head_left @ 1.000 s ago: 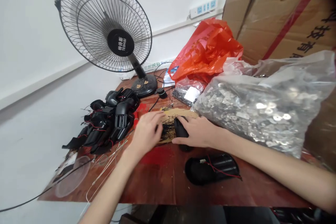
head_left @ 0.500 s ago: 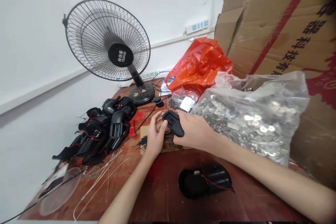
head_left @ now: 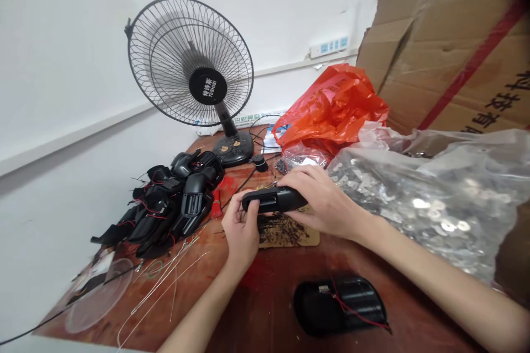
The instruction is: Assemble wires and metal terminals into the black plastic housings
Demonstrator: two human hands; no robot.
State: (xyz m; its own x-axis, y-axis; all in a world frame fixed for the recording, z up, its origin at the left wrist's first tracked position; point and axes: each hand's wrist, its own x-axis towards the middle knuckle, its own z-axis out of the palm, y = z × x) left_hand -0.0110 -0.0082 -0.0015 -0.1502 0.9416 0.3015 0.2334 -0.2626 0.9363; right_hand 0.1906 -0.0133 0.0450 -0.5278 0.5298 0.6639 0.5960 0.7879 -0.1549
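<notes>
Both hands grip one black plastic housing, held level above a brown board smeared with black. My left hand pinches its left end, the thumb lying on the top face near a long recess. My right hand wraps around the right end, hiding part of it. Closer to me on the table lies a black plastic shell, hollow side up, with a red wire and a small white connector.
Left stands a pile of black housings with wires, beside thin loose wires and a clear plastic lid. A fan stands behind. To the right are a red bag, a bag of metal pieces and cardboard boxes.
The black housing has turned from a tilted pose to lie lengthwise between the hands, showing its long side. The left hand shifted its hold. The whole view has swung slightly left.
</notes>
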